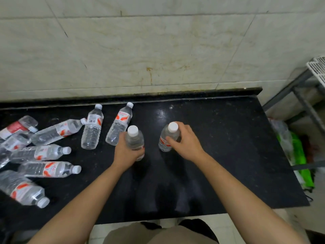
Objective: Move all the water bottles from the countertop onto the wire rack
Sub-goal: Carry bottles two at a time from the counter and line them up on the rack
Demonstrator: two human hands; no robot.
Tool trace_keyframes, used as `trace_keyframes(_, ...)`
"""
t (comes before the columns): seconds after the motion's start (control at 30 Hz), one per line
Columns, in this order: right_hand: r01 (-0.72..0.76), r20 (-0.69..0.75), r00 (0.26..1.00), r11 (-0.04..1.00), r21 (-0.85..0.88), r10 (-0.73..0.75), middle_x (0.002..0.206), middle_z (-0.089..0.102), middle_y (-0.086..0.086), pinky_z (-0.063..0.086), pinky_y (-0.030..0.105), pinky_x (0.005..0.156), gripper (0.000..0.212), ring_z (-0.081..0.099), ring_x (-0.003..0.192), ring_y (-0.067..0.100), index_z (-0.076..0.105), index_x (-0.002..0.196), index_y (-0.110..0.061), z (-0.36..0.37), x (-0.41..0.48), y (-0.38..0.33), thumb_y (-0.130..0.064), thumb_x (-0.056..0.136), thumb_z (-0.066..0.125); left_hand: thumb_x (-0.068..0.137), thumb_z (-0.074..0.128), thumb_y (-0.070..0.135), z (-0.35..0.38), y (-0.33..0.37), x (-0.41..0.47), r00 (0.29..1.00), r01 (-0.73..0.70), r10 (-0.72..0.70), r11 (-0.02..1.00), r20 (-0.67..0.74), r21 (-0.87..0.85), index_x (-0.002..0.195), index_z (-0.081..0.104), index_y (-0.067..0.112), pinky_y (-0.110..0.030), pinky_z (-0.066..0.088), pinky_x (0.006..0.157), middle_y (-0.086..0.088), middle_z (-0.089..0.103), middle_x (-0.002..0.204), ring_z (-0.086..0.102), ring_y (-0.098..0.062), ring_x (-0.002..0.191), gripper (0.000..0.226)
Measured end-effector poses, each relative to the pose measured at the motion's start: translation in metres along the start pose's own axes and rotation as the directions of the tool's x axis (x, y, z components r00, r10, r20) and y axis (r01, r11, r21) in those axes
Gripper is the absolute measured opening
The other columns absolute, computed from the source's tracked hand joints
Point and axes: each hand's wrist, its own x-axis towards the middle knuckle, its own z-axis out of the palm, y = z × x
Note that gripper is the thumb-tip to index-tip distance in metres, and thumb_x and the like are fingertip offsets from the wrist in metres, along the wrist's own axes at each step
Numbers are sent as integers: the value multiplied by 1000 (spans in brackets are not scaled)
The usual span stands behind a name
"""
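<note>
My left hand (125, 152) is wrapped around an upright clear water bottle (134, 139) with a white cap, near the middle of the black countertop (219, 147). To its right, my right hand (184, 140) grips a second upright bottle (168, 138) bearing a red and white label. Several more bottles lie on their sides across the left of the counter, among them one (119, 124) just behind my left hand and another (92, 127) beside it. A corner of the wire rack (316, 66) shows at the far right edge.
A tiled wall rises directly behind the counter. Right of the counter's end stands a grey metal frame (299, 95), with plastic bags and something bright green (300, 155) on the floor below it. The counter's front edge runs close to my body.
</note>
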Motion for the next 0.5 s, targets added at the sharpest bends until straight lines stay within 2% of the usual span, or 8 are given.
trace_keyframes(0.1, 10, 54, 998, 996, 86, -14, 135, 47, -1, 47, 46, 102, 56, 52, 120, 20, 34, 135, -46, 27, -4, -3, -43, 89, 66, 62, 87, 6, -13, -2, 2, 994, 21, -18, 999, 107, -28, 113, 53, 19, -30, 53, 83, 1, 69, 101, 67, -11, 90, 62)
trace_keyframes(0.2, 20, 22, 1000, 994, 106, -22, 148, 39, 0, 48, 46, 104, 70, 49, 127, 20, 27, 146, -41, 46, -2, -7, -38, 90, 68, 58, 84, 6, -26, -10, 3, 975, 30, -22, 999, 219, -35, 104, 64, 14, -36, 56, 78, -7, 72, 93, 70, -10, 84, 51)
trace_keyframes(0.3, -9, -51, 999, 997, 82, 13, 148, 39, 5, 47, 40, 101, 82, 48, 128, 22, 26, 150, -30, 55, 4, -6, -32, 86, 78, 66, 86, -6, -30, -16, -8, 977, 135, -113, 984, 179, -115, 111, 62, 14, -18, 52, 71, 1, 71, 94, 69, -7, 83, 54)
trace_keyframes(0.37, -34, -104, 994, 994, 108, 45, 143, 44, 6, 48, 38, 97, 82, 52, 125, 25, 27, 149, -30, 55, 7, -4, -27, 86, 79, 66, 89, -3, -28, -20, -18, 981, 167, -144, 969, 132, -182, 114, 60, 16, -11, 51, 67, 3, 70, 99, 67, -6, 86, 59)
trace_keyframes(0.43, -40, -121, 991, 991, 130, 56, 140, 48, 4, 50, 40, 97, 80, 54, 122, 24, 27, 146, -34, 51, 8, 3, -27, 86, 80, 61, 94, 6, -23, -23, -25, 985, 164, -146, 959, 92, -232, 117, 58, 17, -14, 52, 75, 3, 69, 106, 67, -6, 93, 67)
trace_keyframes(0.5, -33, -86, 995, 992, 124, 43, 139, 51, 2, 48, 35, 97, 79, 54, 121, 23, 29, 144, -33, 46, 2, 11, -25, 85, 80, 59, 97, 17, -12, -24, -33, 988, 153, -154, 954, 16, -259, 124, 53, 18, -26, 53, 87, 4, 66, 113, 66, -10, 101, 79)
